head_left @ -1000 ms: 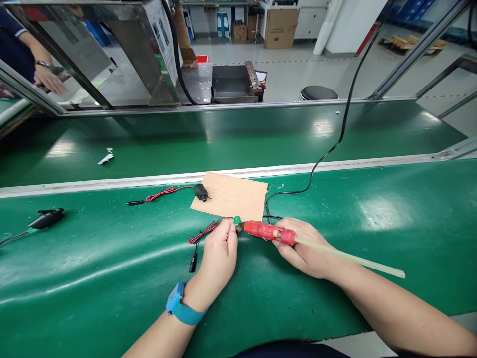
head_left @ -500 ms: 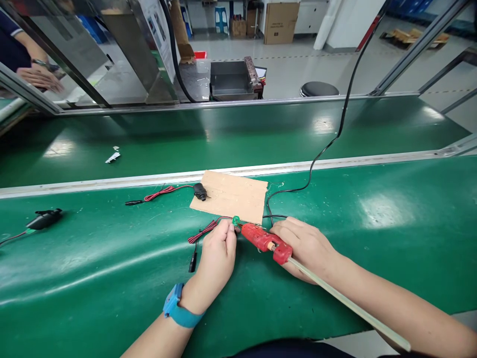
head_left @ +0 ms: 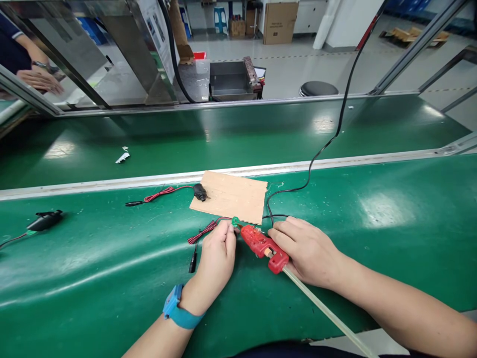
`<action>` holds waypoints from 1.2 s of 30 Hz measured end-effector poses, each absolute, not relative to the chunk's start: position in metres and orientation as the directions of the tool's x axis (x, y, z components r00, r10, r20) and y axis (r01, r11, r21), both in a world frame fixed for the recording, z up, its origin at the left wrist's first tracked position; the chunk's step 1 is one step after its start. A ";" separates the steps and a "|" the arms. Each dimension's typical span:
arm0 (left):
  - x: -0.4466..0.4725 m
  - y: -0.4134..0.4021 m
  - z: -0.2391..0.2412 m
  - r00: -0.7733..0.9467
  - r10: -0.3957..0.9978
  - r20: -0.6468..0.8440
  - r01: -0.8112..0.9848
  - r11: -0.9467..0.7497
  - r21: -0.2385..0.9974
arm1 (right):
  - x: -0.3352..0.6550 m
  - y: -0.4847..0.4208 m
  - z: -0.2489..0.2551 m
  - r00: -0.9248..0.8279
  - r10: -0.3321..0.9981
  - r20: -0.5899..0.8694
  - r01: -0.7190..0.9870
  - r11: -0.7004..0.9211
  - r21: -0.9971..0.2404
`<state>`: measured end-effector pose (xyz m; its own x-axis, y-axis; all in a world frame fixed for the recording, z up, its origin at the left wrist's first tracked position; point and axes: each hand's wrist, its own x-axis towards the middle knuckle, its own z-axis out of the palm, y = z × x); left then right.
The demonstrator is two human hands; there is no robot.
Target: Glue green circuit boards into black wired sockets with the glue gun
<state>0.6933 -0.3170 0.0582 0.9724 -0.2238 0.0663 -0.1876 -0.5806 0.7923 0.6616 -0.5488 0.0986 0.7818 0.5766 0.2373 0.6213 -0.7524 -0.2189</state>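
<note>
Between the fingertips of my left hand is a small green circuit board, with a red-and-black wire running from it to a black plug. My right hand is wrapped round a red hot glue gun; a long pale glue stick sticks out of its back. The gun's nozzle is at the board's right side; whether they touch I cannot tell. Just beyond lies a piece of cardboard, with a black round part on its left edge.
A black cord loops over the bench right of the cardboard. Further left lies a black device with a wire. White scraps rest on the far green belt, behind a pale rail. A co-worker's hands show at upper left.
The back end of the glue gun and its stick have swung down and left, with the nozzle staying near the board. The white scraps have shifted right along the far belt.
</note>
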 end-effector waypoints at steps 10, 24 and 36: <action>0.693 -0.305 0.054 0.931 -0.331 0.153 -0.327 -0.573 0.751 | 0.681 -0.556 0.123 0.796 0.601 0.072 0.556 -0.679 -0.480; 0.692 -0.293 0.056 0.938 -0.343 0.054 -0.211 -0.441 0.873 | 0.694 -0.558 0.131 0.825 0.565 0.004 0.422 -0.613 -0.668; 0.692 -0.289 0.056 0.942 -0.326 0.079 -0.233 -0.469 0.852 | 0.702 -0.555 0.133 0.839 0.543 -0.026 0.406 -0.658 -0.634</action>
